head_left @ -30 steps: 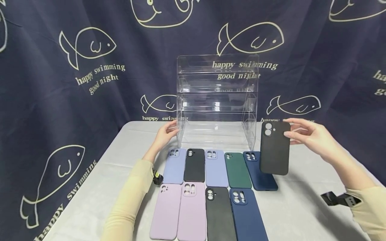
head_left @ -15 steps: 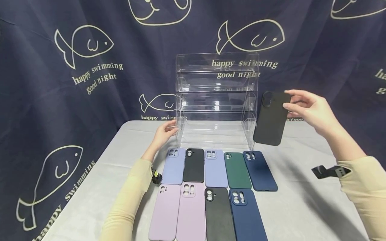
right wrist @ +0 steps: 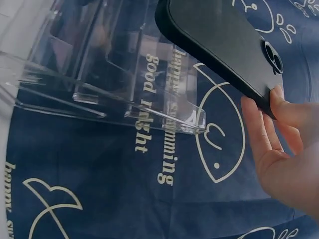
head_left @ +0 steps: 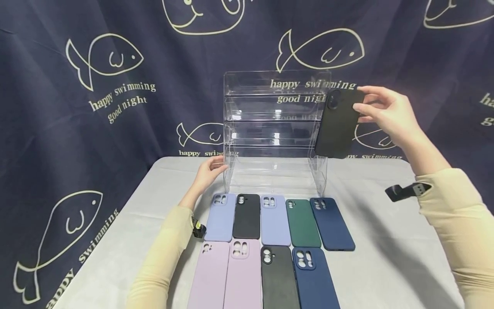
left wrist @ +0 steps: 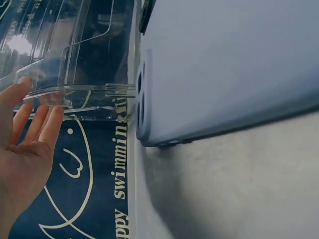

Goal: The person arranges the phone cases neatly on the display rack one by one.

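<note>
My right hand (head_left: 386, 111) pinches a black phone case (head_left: 337, 124) by its upper right edge, thumb on the back face. The case hangs upright in the air, overlapping the right side of a clear tiered display rack (head_left: 275, 176) in the head view. In the right wrist view the case (right wrist: 219, 45) tilts, with its camera opening near my thumb. At the rack's lower left side, my left hand (head_left: 208, 174) rests its fingertips against the clear panel. The left wrist view shows those fingers (left wrist: 47, 129) nearly straight at the panel's edge.
Before the rack lies a row of cases: light blue (head_left: 220, 219), black (head_left: 247, 219), another light blue (head_left: 275, 223), green (head_left: 303, 225) and navy (head_left: 333, 227). Nearer are two lilac cases (head_left: 243, 279), a black one (head_left: 279, 279) and a navy one (head_left: 316, 283). A patterned curtain (head_left: 115, 107) hangs behind.
My right hand has raised the black phone case from above the navy case up to the rack's upper right side, moving slightly left. My left hand has stayed at the rack.
</note>
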`<state>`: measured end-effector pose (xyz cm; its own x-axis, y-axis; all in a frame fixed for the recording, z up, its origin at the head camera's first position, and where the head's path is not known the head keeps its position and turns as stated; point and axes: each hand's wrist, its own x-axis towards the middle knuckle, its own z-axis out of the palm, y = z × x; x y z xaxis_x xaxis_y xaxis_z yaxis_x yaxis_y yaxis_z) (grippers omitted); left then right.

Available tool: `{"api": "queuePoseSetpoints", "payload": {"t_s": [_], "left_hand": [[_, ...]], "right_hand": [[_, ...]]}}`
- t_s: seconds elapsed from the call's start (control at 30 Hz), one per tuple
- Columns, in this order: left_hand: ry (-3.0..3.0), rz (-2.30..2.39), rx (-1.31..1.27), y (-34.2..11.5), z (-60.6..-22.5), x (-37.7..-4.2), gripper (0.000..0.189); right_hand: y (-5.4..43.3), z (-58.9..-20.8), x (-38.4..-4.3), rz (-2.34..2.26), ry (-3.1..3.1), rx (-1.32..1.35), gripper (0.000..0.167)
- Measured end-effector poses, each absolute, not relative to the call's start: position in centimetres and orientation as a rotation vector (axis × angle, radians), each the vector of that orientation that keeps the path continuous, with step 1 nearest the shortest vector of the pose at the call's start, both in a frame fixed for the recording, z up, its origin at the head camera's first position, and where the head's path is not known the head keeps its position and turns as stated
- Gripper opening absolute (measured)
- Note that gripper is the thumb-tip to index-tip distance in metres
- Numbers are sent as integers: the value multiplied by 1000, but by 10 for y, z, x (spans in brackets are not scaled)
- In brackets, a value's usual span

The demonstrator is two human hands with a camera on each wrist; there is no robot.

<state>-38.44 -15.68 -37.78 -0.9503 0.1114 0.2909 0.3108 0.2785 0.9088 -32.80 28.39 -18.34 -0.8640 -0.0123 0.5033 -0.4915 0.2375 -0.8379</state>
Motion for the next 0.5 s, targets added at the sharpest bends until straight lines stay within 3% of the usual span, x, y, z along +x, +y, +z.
{"api": "queuePoseSetpoints", "payload": {"t_s": [0.5], "left_hand": [[-2382,-1708,-461,-161,-384,-391,45]], "right_hand": [[260,-146,-367,1903,-1803,587,42]]}}
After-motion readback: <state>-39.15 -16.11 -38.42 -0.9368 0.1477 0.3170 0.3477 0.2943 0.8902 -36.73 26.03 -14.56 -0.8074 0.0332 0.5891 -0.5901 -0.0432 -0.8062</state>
